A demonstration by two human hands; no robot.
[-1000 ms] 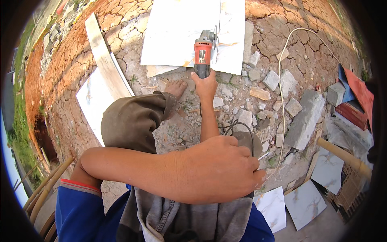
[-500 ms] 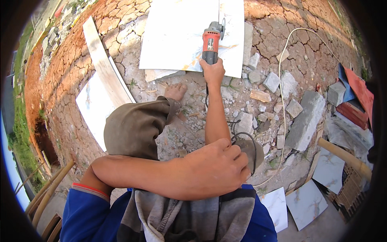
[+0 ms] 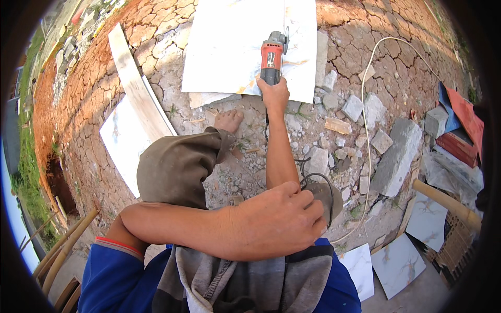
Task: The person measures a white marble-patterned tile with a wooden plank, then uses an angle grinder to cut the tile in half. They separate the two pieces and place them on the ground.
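My right hand [image 3: 274,95] is wrapped round the black rear handle of a red and grey angle grinder [image 3: 271,58]. Its disc [image 3: 286,38] stands at a thin dark line running down a large white marbled tile [image 3: 224,57]. Whether the disc touches the tile, I cannot tell. A black cord hangs from the grinder, and a dark cord [image 3: 331,198] loops beside my right knee. My left arm lies across my lap, and my left hand [image 3: 284,221] is closed over by my right arm and knee, fingers curled. What lies inside those fingers is hidden.
Under the tile's near edge is a pale slab [image 3: 209,99]. At left a wooden plank [image 3: 133,78] lies on another white tile [image 3: 121,141]. Broken stones and a concrete block [image 3: 399,156] lie right, beside a pale cable [image 3: 369,146]. Tile pieces [image 3: 399,265] lie near right.
The grinder and my right hand have come slightly nearer to me along the line on the tile. My left hand stays in place, and the whole view has shifted a little.
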